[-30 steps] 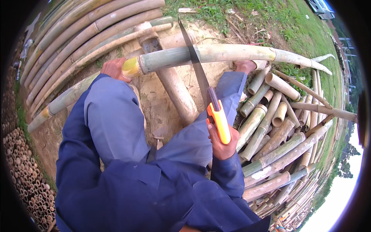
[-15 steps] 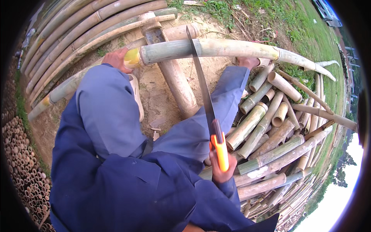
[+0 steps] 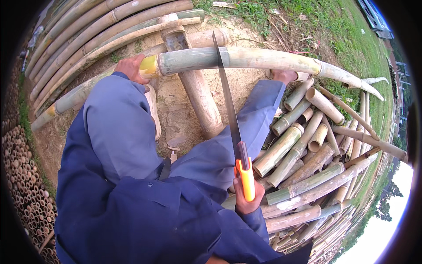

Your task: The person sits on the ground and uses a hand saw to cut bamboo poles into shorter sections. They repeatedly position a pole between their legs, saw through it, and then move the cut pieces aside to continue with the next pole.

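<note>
A long, thick bamboo pole (image 3: 272, 58) lies crosswise in front of me, over a short bamboo log (image 3: 200, 97) on the ground. Beside the pole's yellow-marked joint, my left hand (image 3: 131, 69) is closed around it. My right hand (image 3: 249, 196), low and right of my knees, grips the orange handle of a hand saw (image 3: 229, 99). The saw's long blade points away from me, its far part across the pole just right of the log. Whether its teeth are inside a cut cannot be made out. My right foot (image 3: 285, 76) is beneath the pole.
Cut bamboo pieces (image 3: 281, 149) lie heaped beside my right leg, some with open ends facing me. Long bamboo poles (image 3: 110, 26) lie side by side at the far left. Stacked short tubes (image 3: 26, 185) fill the left edge. Grass (image 3: 347, 44) spreads at the far right.
My right hand and the saw handle have shifted slightly left and toward me. My left hand keeps its hold on the pole, whose surface right of the blade now looks paler.
</note>
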Tool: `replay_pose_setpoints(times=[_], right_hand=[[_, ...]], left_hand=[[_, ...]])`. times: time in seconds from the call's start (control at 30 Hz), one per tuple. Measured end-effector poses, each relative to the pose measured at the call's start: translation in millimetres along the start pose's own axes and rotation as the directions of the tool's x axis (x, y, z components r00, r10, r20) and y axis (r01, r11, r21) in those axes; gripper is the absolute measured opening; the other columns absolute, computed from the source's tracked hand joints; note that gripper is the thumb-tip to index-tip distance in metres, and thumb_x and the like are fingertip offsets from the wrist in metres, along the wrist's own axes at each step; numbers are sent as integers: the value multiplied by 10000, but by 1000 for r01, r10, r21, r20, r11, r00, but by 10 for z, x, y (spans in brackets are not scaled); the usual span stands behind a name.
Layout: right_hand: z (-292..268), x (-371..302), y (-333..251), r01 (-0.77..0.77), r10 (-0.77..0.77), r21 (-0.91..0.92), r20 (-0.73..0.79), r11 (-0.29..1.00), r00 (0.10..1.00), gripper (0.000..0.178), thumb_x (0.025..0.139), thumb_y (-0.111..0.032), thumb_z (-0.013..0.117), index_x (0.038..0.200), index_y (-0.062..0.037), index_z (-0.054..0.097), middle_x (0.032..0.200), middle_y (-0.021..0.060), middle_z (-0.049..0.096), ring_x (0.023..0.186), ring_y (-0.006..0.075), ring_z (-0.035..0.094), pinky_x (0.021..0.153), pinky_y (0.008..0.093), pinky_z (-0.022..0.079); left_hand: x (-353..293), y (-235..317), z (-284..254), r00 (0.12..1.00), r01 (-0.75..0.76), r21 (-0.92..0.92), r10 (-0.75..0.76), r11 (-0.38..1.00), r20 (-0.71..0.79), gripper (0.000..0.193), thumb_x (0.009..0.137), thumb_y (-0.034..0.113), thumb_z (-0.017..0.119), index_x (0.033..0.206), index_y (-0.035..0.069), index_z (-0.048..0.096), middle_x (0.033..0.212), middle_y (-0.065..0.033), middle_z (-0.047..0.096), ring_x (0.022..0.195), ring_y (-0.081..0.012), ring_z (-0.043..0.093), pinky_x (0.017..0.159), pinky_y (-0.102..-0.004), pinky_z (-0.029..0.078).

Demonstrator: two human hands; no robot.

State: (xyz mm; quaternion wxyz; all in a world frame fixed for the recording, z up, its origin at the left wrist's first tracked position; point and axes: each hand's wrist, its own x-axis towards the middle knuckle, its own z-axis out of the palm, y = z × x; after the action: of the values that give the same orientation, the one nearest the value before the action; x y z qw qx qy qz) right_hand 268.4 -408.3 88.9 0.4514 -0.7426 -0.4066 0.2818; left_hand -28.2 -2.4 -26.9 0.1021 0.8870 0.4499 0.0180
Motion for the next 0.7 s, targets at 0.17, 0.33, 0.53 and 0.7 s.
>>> replay_pose_setpoints(times=[0.17,0.33,0.53,0.7], right_hand=[[522,871,199,0,-2,19,65,1000,998,124,927,-73,734,975,40,715,656,106,643,646,141,639,595,321,495],[296,580,93,-54,52,19,71,998,996,163,925,-90,742,1017,43,723,715,118,681,662,131,644,627,323,517],[134,339,-95,23,-23,4,21,1000,1000,179,909,-28,723,1060,68,716,782,154,710,708,163,685,657,325,532],[629,961,364,-79,73,74,85,994,994,126,917,-57,739,984,48,723,714,159,682,680,149,666,622,339,522]], left_hand=[[57,-12,-22,999,28,-14,-28,999,38,662,599,379,869,1155,115,625,1015,-183,725,950,-406,700,823,-507,552],[101,48,-132,1000,1,-7,-1,1000,21,677,595,401,869,1152,106,620,1024,-191,726,959,-408,701,828,-510,553],[76,11,-75,999,-2,11,2,1000,42,711,587,433,879,1151,95,606,1009,-215,728,965,-411,706,847,-513,555],[191,-112,-56,990,16,8,-17,1000,141,793,586,462,869,1231,86,600,998,-237,724,965,-440,693,863,-521,546]])
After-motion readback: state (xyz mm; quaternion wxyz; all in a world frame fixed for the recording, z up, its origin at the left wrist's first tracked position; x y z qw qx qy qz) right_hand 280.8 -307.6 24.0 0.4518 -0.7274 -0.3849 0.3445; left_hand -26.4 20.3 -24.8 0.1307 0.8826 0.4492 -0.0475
